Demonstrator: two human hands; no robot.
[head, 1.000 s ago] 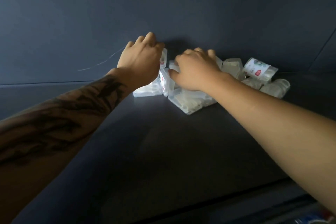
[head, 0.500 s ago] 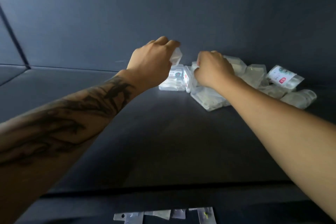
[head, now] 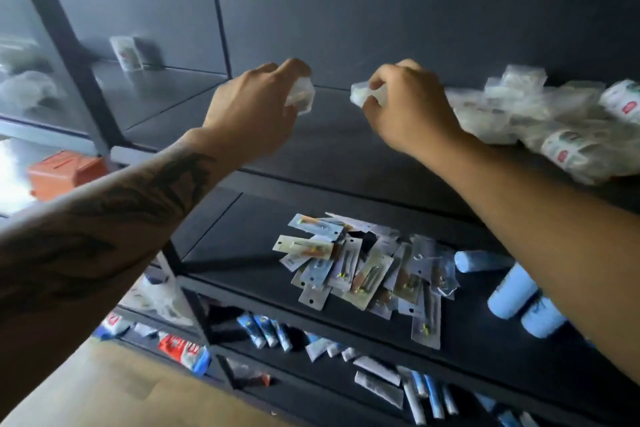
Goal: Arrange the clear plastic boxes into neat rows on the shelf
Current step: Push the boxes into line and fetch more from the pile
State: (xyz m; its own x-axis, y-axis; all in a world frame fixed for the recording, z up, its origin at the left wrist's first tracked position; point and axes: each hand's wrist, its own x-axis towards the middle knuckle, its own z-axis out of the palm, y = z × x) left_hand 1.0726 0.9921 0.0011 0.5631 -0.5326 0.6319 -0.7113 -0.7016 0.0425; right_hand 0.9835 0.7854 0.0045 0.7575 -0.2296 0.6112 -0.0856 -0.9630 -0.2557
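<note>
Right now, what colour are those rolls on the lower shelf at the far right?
Light blue: the rolls lie beside the heap of packets, seen in the head view.

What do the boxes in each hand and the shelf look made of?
Box in the left hand and box in the right hand: translucent, glossy, likely thin hard plastic; blur hides detail. Shelf: dark, matte, flat panel, probably painted metal or laminate; cannot tell which.

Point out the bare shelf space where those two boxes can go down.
Free: the dark shelf below and between the left hand and right hand, bordered by the back wall and the front edge. Crowded: the heap of clear plastic boxes to the right.
</note>
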